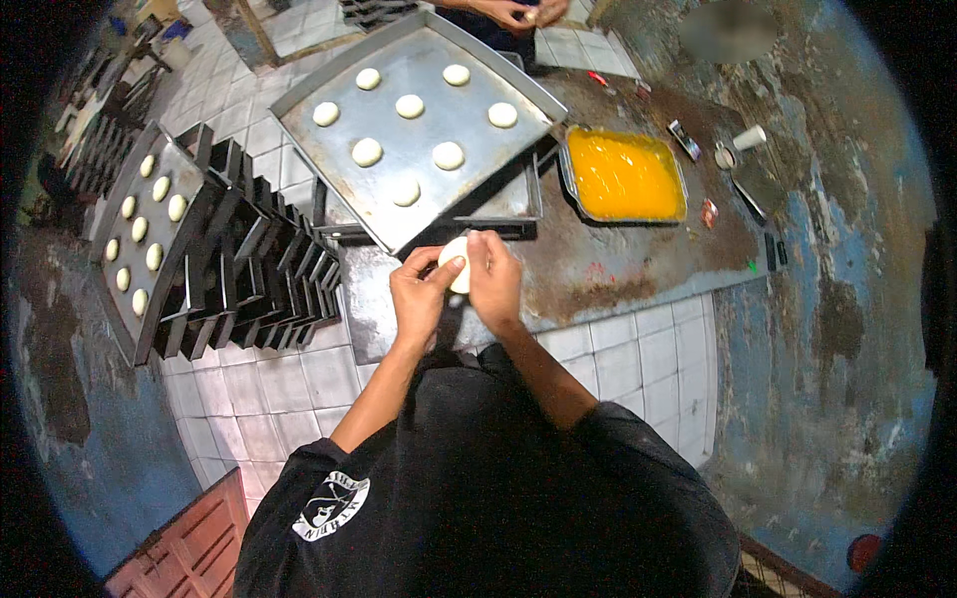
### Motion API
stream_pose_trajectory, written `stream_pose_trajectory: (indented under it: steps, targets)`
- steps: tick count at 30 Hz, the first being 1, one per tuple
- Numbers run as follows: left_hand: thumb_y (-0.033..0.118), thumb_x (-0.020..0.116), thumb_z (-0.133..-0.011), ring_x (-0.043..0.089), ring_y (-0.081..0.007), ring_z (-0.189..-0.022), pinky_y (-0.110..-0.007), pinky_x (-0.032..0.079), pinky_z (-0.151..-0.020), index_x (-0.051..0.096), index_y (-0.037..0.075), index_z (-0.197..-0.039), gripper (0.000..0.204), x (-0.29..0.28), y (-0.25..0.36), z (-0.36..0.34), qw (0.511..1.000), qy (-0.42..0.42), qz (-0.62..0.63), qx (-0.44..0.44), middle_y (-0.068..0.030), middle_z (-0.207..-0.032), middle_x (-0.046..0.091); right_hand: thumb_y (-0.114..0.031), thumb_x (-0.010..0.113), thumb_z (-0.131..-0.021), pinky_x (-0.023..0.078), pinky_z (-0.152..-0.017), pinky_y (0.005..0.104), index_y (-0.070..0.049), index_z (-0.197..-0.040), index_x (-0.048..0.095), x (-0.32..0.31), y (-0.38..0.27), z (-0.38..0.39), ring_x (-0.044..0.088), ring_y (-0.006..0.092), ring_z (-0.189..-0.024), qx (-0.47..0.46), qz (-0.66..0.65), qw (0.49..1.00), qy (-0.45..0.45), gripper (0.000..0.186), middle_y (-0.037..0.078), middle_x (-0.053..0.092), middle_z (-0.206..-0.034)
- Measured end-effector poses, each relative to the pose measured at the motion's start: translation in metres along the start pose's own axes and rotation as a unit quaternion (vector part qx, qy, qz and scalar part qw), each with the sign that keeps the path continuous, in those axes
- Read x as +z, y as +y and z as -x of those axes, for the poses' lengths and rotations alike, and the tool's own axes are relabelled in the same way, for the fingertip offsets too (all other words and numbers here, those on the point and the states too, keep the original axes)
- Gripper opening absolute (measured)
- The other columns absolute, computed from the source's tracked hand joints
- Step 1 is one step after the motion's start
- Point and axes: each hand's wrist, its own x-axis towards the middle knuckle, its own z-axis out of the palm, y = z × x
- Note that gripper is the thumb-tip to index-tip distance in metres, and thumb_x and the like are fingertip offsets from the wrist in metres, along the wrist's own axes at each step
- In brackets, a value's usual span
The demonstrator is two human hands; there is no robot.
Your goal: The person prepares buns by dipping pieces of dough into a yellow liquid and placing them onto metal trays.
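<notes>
Near the table's front edge, my left hand (424,284) and my right hand (493,279) pinch a flattened, pale piece of dough (459,281) between them, fingers closed on it. Just beyond them a metal baking tray (329,164), lying askew on another tray, holds several spaced round dough pieces (409,106). To the right of that tray, a rectangular pan of glossy yellow mixture (623,174) rests on the worn metal tabletop (588,269).
Crisscrossed stacked trays (249,274) stand at left, the top one (171,299) carrying several dough pieces. Another person's hands (518,15) hold something small at the top. A white cylinder (750,138) and small tools (748,199) lie at the table's right end, beside a stained wall (827,299).
</notes>
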Motion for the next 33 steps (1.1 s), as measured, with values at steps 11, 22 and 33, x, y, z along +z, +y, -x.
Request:
stream_pose_trajectory:
  steps: [11,22,33]
  targets:
    - [0.035,0.06,-0.103,0.058,-0.0322,-0.13,-0.048,0.044,-0.114,0.05,-0.004,-0.137,0.053,-0.047,-0.058,0.037,0.814,-0.028,0.511,-0.274,-0.0199,-0.138,0.06,-0.04,0.054,-0.106,0.052,-0.082,0.0365,-0.003,-0.113,0.066,-0.02,0.195,0.014,0.066,0.0222,-0.092,0.359,-0.207,0.886,-0.206,0.04,0.011,0.067,-0.1]
    - [0.025,0.059,-0.102,0.062,-0.0311,-0.125,-0.05,0.046,-0.111,0.062,-0.003,-0.126,0.036,-0.013,-0.067,0.044,0.864,0.076,0.447,-0.219,-0.0168,-0.131,0.067,-0.019,0.059,-0.098,0.05,-0.079,0.0529,-0.005,-0.11,0.058,-0.08,0.202,-0.002,0.065,0.0427,-0.098,0.006,0.279,0.941,-0.19,0.018,0.023,0.066,-0.105]
    - [0.024,0.058,-0.103,0.064,-0.0299,-0.122,-0.048,0.048,-0.109,0.063,-0.002,-0.123,0.033,0.058,-0.092,0.047,0.86,0.104,0.453,-0.213,-0.0149,-0.128,0.068,-0.009,0.058,-0.094,0.056,-0.074,0.0512,0.001,-0.105,0.055,-0.241,0.237,-0.201,0.07,0.0431,-0.084,-0.064,0.502,0.862,-0.035,0.015,0.022,0.068,-0.088]
